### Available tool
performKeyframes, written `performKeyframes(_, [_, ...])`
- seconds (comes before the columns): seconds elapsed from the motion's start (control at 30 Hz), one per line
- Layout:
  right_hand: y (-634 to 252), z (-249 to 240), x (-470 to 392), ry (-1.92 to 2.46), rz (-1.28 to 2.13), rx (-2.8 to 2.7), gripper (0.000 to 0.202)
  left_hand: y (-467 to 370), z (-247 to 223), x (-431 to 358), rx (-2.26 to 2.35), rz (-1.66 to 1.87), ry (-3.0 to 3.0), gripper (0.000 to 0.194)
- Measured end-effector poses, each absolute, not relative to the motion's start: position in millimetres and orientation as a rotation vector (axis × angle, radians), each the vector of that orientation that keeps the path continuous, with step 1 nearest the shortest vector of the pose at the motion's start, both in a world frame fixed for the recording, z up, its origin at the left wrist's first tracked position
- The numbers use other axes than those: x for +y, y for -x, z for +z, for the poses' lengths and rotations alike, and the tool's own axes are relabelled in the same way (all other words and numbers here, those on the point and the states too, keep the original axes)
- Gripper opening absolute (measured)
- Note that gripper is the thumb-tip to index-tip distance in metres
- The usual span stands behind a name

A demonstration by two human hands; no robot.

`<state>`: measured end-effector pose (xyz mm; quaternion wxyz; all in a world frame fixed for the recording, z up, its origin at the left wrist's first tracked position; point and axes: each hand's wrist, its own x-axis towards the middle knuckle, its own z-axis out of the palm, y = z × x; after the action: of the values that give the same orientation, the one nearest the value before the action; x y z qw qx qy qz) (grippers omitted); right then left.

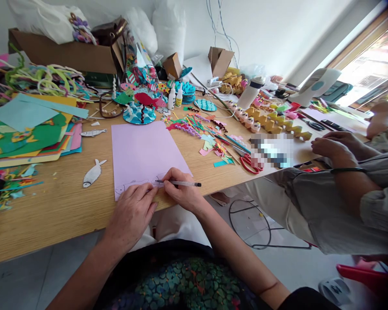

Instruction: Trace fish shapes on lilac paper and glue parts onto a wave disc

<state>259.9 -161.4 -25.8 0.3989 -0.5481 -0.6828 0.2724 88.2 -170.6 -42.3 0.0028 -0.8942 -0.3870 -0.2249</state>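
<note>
A sheet of purple paper (145,148) lies at the table's front edge, with fish outlines drawn along its near end. My right hand (183,189) is closed around a pen (189,184), its tip on the paper near a drawn tail. Flat on the paper's near edge rests my left hand (134,211), fingers extended and nothing held, covering part of the drawing. Two white fish cutouts, one lower (93,173) and one upper (93,133), lie left of the sheet.
Colored paper (26,129) is stacked at the left. Red scissors (251,164) and paper scraps (213,144) lie to the right. Fish decorations (139,113) and glue bottles (171,97) stand behind the sheet. Another person's hands (334,146) are at the right.
</note>
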Motion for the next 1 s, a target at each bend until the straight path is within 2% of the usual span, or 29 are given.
performKeyframes(1.0, [-259.3, -25.5, -160.7, 1.399, 0.726, -1.692, 0.005, -88.1, -41.4, -170.7, -1.186, -0.683, 2.801, 0.029])
